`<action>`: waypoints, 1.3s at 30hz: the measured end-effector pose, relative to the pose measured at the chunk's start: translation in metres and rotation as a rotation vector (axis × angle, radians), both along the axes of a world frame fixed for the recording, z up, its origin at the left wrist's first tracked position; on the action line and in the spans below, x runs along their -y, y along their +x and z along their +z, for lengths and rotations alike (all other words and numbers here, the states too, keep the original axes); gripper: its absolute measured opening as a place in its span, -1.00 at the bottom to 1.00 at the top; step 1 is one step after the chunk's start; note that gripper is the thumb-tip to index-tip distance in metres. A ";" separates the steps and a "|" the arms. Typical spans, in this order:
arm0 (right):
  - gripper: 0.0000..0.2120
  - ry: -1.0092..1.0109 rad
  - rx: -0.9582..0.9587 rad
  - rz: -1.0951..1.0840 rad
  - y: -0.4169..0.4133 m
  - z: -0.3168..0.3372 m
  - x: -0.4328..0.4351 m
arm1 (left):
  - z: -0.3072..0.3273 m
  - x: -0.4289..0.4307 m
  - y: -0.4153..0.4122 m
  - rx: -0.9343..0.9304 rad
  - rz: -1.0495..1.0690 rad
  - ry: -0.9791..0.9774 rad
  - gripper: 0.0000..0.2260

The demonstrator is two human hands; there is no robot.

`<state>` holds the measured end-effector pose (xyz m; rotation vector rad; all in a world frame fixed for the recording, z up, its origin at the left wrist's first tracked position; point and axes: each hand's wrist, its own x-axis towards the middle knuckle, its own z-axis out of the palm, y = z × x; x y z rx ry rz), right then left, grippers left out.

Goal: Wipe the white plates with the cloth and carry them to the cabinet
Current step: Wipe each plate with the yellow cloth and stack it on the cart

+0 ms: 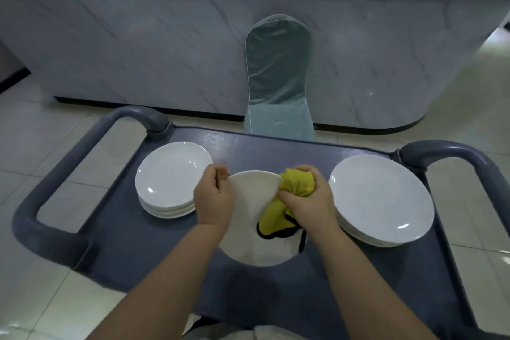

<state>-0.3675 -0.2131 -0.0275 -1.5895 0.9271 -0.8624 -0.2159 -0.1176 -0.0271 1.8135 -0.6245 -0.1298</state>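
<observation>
Left hand (214, 196) grips a tilted white plate (248, 218) over the cart (276, 146); right hand (306, 199) clutches the yellow cloth (296, 182) against it. Wiping underway; the left stack (171, 176) and right stack (380, 199) await carrying.

We're in what looks like a restaurant or banquet hall service area. There's a grey plastic serving cart (248, 146) with looped handles, carrying a left stack of plates (171, 176) and a right stack of plates (380, 199), all plain white. Just beyond stands a chair (278, 77) in a fitted pale-green cover, against a long marble-look counter (138, 44) with a dark top. Glossy pale floor tiles (41, 146) run all around.
</observation>
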 end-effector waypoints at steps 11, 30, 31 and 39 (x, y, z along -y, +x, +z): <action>-0.62 -0.190 -0.123 0.154 0.005 0.024 0.024 | 0.024 0.029 0.001 0.654 -0.531 0.225 -0.69; -0.54 0.267 0.016 -0.251 0.034 -0.020 0.009 | -0.036 -0.004 0.035 -0.357 0.050 0.125 -0.93; -0.53 0.226 0.030 -0.246 0.033 -0.018 0.005 | -0.033 -0.005 0.041 -0.233 -0.047 0.151 -0.96; -0.62 -0.326 -0.177 0.187 0.033 0.067 0.013 | 0.048 0.029 0.047 0.794 -0.659 0.137 -0.71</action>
